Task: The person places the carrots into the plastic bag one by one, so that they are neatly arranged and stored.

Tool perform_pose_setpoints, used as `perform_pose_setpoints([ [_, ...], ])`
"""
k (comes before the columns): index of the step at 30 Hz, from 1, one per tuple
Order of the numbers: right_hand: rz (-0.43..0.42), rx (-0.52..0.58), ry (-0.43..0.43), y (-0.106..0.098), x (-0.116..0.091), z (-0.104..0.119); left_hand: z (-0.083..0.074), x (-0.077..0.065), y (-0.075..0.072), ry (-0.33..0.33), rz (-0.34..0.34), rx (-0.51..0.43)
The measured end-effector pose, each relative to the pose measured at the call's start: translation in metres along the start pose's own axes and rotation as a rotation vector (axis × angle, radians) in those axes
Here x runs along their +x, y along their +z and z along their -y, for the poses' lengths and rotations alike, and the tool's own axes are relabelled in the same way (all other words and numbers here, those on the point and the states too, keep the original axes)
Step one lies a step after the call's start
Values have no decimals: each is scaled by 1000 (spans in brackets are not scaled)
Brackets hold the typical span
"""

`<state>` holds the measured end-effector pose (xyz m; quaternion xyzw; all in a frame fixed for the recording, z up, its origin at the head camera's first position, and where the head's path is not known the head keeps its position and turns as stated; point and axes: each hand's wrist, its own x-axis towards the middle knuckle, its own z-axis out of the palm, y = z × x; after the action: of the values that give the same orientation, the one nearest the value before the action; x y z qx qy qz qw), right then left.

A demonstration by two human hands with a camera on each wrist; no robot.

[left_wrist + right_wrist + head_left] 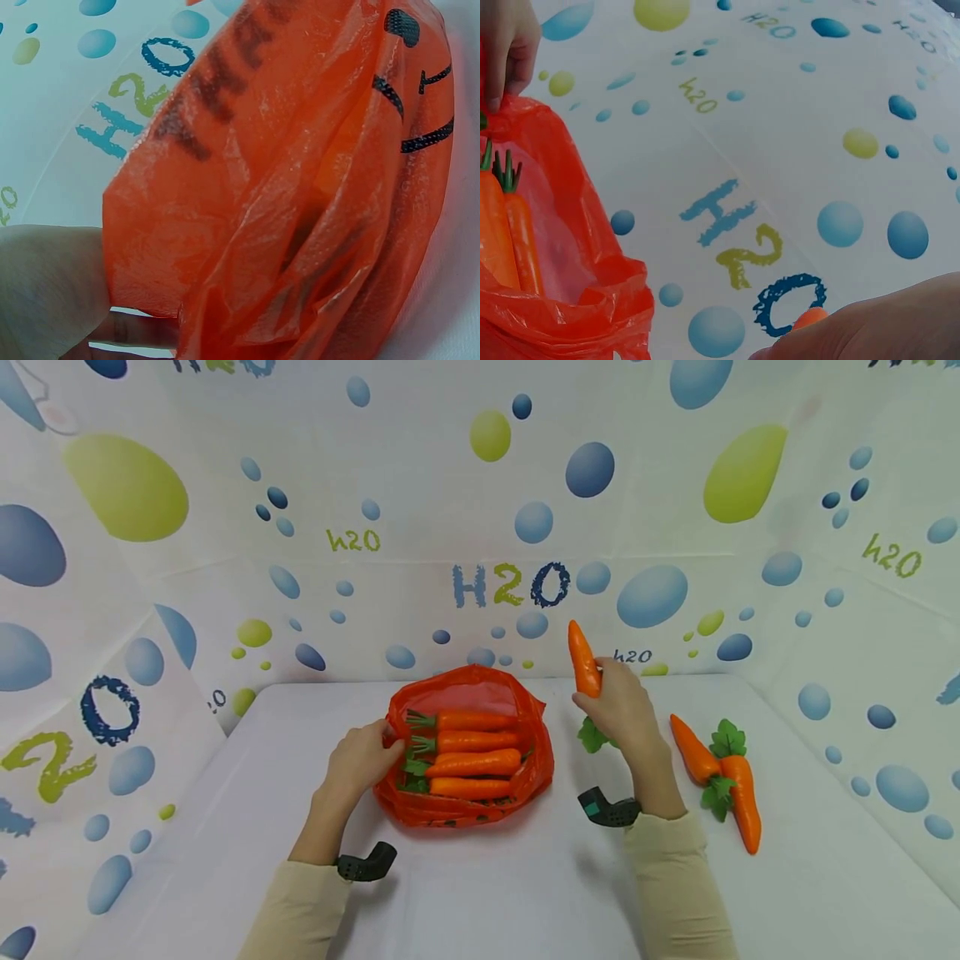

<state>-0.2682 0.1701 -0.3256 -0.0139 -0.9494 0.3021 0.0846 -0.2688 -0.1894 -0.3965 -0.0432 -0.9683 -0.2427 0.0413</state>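
A red plastic bag [540,739] stands with its mouth wide, and several orange carrots [472,764] lie side by side in it. At its left edge my left hand [363,756] pinches the rim between thumb and fingers; the left wrist view shows the bag's thin side [195,232] by the thumb. My right hand [621,697] grips another carrot [581,652], tip pointing up, to the right of the bag and above the table. Green leaves [592,737] show below that hand. In the right wrist view only a bit of this carrot [811,318] appears past the hand.
Two more carrots, one slanting [693,750] and one more upright [745,802], lie together on the white table [480,893] at the right, their leaves overlapping. A white sheet [420,460] with blue and green spots hangs behind and along both sides.
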Motion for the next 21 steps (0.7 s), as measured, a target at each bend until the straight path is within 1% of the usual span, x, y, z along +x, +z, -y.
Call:
perform_pose_setpoints([
  [8,-32,-13,-32,7,0,8,1,0,0,5,-6,-1],
  [15,-58,10,-53,13,-2,17,1,0,0,5,-8,-6],
  [21,-108,25,-123,19,-4,24,1,0,0,3,-7,-8],
])
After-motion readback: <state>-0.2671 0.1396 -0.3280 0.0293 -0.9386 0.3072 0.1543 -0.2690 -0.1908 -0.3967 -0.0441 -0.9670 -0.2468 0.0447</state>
